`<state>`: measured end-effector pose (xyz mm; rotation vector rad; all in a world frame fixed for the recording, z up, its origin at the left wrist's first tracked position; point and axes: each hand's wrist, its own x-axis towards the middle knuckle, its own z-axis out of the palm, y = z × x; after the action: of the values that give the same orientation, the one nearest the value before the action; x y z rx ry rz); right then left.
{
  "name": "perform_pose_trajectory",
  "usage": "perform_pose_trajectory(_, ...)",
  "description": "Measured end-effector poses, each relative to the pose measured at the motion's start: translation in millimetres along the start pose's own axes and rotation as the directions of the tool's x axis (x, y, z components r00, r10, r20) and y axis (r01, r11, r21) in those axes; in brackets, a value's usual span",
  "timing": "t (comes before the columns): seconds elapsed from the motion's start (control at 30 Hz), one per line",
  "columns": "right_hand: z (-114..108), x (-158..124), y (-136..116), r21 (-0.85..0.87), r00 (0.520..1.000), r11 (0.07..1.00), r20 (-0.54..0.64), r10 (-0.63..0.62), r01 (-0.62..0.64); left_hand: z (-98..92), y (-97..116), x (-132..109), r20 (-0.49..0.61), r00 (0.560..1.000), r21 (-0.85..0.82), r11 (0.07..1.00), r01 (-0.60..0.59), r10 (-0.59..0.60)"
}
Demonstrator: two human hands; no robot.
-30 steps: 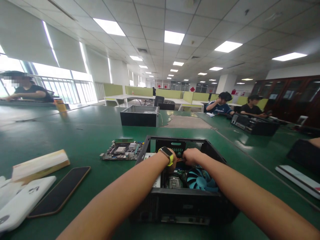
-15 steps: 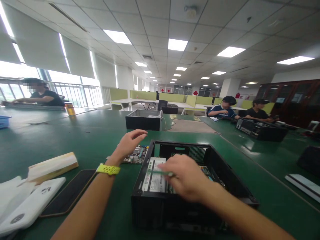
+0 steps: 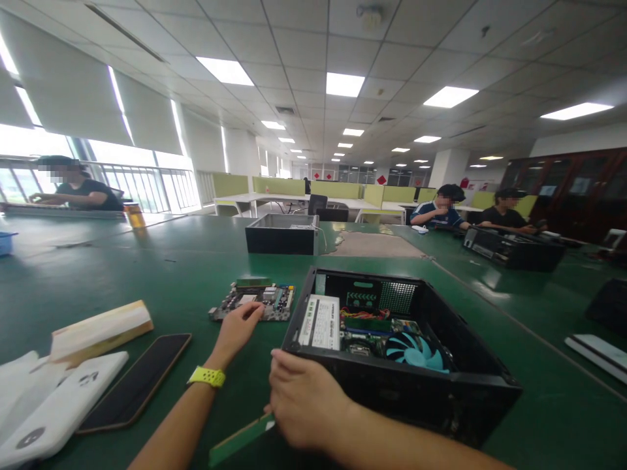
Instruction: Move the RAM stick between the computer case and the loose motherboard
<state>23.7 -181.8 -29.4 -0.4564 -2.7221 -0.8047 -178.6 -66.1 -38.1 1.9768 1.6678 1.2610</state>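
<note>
My right hand [image 3: 306, 398] is closed around one end of a green RAM stick [image 3: 242, 440], which slants down to the left above the table. That hand is at the front left corner of a black computer case [image 3: 392, 385]. Inside the case show a white-labelled power supply [image 3: 321, 323], a light blue fan [image 3: 416, 352] and coloured wires. My left hand [image 3: 242, 326], with a yellow watch band at the wrist, is at the front edge of a motherboard [image 3: 279, 297]. Its fingers are bent together; what they grip, if anything, is hidden. A green strip [image 3: 253, 282] lies behind the board.
A dark phone [image 3: 140, 378], a white phone-like object [image 3: 68, 408] and a tissue pack [image 3: 102, 329] lie at left. Another open case [image 3: 281, 240] stands further back. Co-workers sit across the table, left and right, with a black case [image 3: 512, 248] at right.
My right hand has come out of the case toward the front left with the RAM stick. My left hand has moved down to the motherboard's front edge and bent its fingers. The case has shifted right.
</note>
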Motion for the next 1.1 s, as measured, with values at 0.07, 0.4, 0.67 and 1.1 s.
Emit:
perform_pose_trajectory(0.07,6,-12,25,-0.017,0.996,0.997,0.037,0.081,-0.081,-4.2,-11,-8,-0.034,0.999,0.048,0.998,0.042,-0.040)
perform_pose_trajectory(0.4,21,-148,161,-0.275,0.773,0.820,0.283,0.568,-0.502,3.7,-27,-30,0.125,0.992,0.151,0.988,-0.002,-0.017)
perform_pose_trajectory(0.67,18,-237,184,-0.263,0.347,0.376,0.149,0.926,-0.889,9.4,-7,-34,0.209,0.977,0.330,0.939,-0.101,0.032)
perform_pose_trajectory(1.1,77,-90,22,0.845,0.257,-0.395,0.496,0.829,-0.360,85.1,61,-59,0.392,0.914,0.235,0.949,-0.210,0.105)
